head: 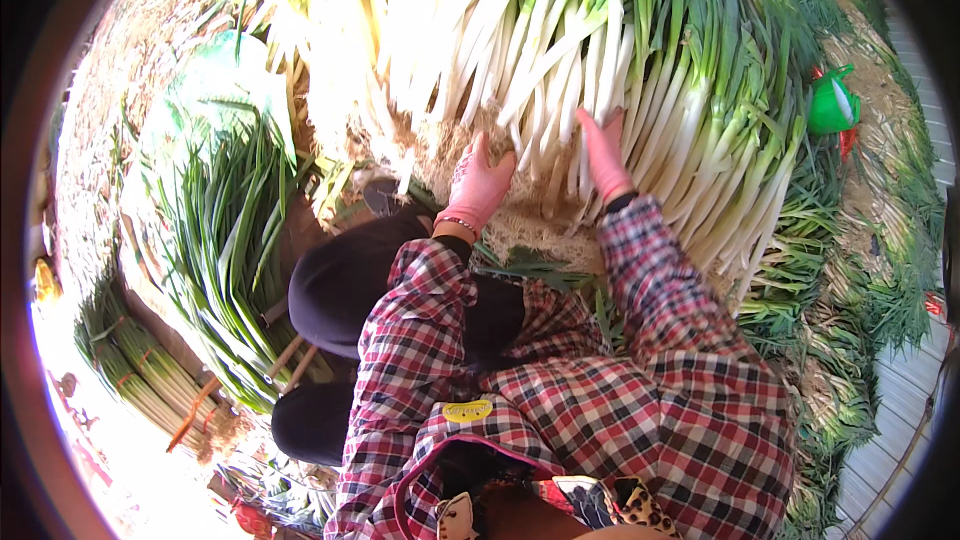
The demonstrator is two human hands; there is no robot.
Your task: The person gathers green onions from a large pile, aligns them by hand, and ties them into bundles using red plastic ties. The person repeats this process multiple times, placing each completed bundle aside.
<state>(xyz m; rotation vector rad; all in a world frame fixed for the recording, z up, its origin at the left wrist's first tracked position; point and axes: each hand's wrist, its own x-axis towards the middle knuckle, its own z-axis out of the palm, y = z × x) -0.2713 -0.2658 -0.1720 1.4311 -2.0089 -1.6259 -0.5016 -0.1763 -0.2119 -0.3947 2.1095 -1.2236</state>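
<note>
A large heap of scallions or leeks (660,120) lies before me, white stalks towards me and green leaves away. My left hand (478,178), in a pink glove, is at the tangled roots (442,154), thumb and fingers apart with nothing visible between them. To its right, my pink-gloved right hand (606,154) reaches among the white stalks (574,97), its fingertips against them. Whether it grips any is partly hidden. Several loose stalk ends point down between the two hands.
On my left lies a pile of long green leaves (225,240), near tied bundles (150,367) and orange-brown handles or sticks (193,412). A green container (832,101) stands at right. More leafy plants (810,240) cover the ground there. Strong sunlight washes out the upper left.
</note>
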